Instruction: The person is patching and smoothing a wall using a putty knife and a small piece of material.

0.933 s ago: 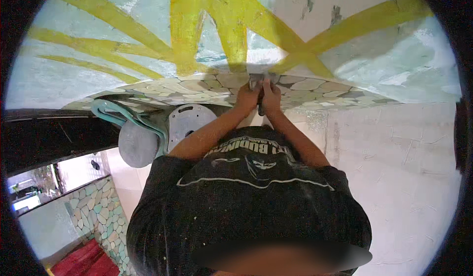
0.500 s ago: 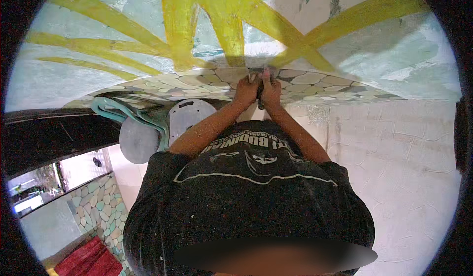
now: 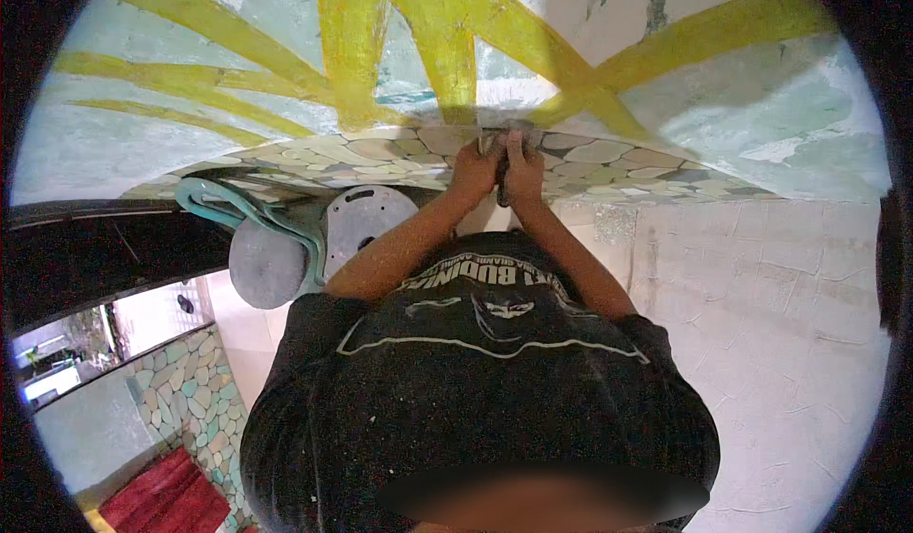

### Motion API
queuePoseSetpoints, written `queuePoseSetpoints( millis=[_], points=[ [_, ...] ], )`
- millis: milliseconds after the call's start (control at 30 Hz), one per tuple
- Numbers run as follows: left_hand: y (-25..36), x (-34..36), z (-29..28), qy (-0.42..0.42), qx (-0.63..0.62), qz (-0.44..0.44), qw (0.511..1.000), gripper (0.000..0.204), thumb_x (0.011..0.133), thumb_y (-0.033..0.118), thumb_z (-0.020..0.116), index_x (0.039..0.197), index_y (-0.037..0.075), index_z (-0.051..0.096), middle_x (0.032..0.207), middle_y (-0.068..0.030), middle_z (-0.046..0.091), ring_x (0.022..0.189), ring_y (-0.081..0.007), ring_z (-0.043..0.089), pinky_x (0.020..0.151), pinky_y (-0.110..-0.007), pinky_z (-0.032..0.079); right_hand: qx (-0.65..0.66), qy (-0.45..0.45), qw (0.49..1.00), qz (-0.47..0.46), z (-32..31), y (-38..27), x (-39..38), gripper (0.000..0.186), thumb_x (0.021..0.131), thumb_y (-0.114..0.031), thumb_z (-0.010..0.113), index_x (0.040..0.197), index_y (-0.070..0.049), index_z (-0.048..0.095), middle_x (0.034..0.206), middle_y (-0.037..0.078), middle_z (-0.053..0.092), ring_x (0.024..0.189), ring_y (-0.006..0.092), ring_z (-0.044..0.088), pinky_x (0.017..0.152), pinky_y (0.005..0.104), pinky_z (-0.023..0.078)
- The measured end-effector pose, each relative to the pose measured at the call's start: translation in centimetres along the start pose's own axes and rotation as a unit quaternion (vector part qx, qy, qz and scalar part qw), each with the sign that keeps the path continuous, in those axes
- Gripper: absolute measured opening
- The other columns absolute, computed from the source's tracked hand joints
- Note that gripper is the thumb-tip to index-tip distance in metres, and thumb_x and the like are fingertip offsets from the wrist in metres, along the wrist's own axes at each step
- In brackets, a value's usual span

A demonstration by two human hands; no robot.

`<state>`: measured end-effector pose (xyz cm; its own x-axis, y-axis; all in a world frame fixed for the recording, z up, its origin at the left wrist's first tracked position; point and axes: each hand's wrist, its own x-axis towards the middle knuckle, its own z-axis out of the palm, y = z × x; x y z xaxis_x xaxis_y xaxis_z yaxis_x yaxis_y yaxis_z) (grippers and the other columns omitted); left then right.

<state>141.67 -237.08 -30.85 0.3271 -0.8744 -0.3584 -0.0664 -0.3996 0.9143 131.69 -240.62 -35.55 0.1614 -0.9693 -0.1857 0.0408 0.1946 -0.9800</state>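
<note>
Pale green wall (image 3: pixel 143 143) with broad yellow painted stripes (image 3: pixel 447 48), upper field; white rough-plastered surface (image 3: pixel 761 343) at right. Band of pebble mosaic (image 3: pixel 380 153) along the wall's lower edge. Grey round-ended boards (image 3: pixel 366 224) with teal straps, left of the arms. Left hand (image 3: pixel 474 170) and right hand (image 3: pixel 522 167), side by side, closed together on a small dark tool (image 3: pixel 500 191) pressed against the mosaic.
</note>
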Motion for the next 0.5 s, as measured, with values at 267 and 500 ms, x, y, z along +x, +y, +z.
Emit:
queuePoseSetpoints(
  millis=[267,500],
  points=[
    [-4.4,2.4,0.4,0.061,0.104,0.167,0.979,0.043,0.094,0.038,0.054,0.108,-0.002,0.062,0.089,-0.0256,0.067,0.082,-0.0375,0.066,0.073,-0.046,0.051,-0.052,0.022,0.998,-0.041,0.5,-1.4,-0.2,0.056,0.095,-0.047,0.054,0.090,0.008,0.066,0.074,0.012,0.066,0.069,0.0179,0.056,0.066,0.0375,0.047],
    [-6.6,1.8,0.1,0.102,0.047,0.278,0.954,0.042,0.096,0.036,0.053,0.105,-0.004,0.061,0.092,-0.0228,0.067,0.080,-0.0347,0.065,0.071,-0.044,0.051,-0.048,0.012,0.998,0.025,1.7,-0.6,-0.7,0.056,0.096,-0.045,0.053,0.092,0.010,0.066,0.078,0.017,0.068,0.072,0.0196,0.059,0.070,0.0380,0.048]
  ],
)
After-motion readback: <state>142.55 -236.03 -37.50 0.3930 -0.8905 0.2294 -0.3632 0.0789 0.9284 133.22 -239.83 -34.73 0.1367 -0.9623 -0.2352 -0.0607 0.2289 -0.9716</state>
